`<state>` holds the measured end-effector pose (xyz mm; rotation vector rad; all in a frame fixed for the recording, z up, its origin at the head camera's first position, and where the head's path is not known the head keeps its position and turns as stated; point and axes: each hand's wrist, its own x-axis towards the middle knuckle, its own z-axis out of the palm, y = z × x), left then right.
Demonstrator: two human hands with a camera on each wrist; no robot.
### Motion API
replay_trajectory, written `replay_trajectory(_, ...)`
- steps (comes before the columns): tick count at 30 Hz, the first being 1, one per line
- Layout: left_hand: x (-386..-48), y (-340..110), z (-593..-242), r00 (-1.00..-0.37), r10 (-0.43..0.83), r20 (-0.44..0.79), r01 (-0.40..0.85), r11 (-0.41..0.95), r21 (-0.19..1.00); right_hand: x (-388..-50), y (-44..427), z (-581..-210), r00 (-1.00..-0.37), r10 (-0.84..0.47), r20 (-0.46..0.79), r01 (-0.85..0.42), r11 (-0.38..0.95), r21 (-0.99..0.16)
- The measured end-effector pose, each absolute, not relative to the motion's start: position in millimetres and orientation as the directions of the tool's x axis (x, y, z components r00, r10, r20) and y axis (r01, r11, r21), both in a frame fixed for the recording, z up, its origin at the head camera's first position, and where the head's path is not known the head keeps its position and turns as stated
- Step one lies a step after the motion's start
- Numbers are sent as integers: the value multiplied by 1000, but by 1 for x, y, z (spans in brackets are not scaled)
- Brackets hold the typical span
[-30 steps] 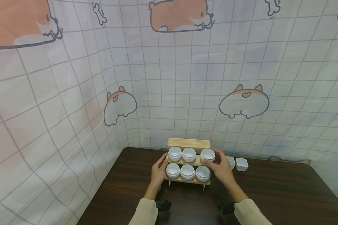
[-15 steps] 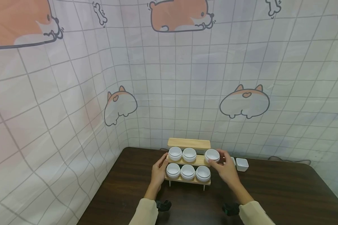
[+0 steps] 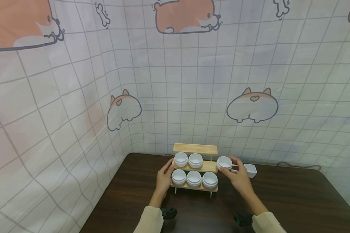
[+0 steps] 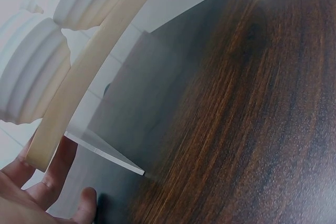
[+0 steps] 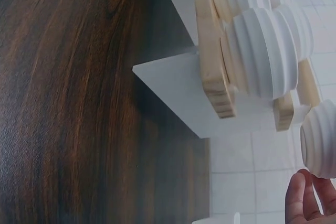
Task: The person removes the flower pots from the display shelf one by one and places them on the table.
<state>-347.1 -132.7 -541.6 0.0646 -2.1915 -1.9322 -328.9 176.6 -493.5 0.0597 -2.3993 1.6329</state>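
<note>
A tiered wooden rack [image 3: 204,187] with white legs stands near the table's back edge. Three white ribbed cups [image 3: 194,178] sit on its lowest tier and two white cups [image 3: 195,160] on the middle one; the top board [image 3: 195,148] carries nothing. My left hand [image 3: 164,179] holds the rack's left side, and in the left wrist view its fingers [image 4: 50,182] lie at the end of the wooden board [image 4: 79,82]. Just off the rack's right end, my right hand [image 3: 239,176] pinches a white cup [image 3: 224,162], seen apart from the boards in the right wrist view.
To the right of the rack stands a small white square bowl [image 3: 250,170], with another one partly hidden behind my right hand. A dark cable [image 3: 298,166] runs along the back edge of the dark wooden table [image 3: 291,194]. A patterned curtain [image 3: 192,81] hangs behind.
My right hand has moved right, taking the white cup from the right end of the middle tier out past the rack. The left hand stays where it was.
</note>
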Motion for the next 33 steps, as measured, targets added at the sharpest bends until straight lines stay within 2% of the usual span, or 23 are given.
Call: replay_trajectory(33,-348,-133,-541,-977,-179,114,94,113,989,-318,202,-511,-964,170,205,-124,394,-911)
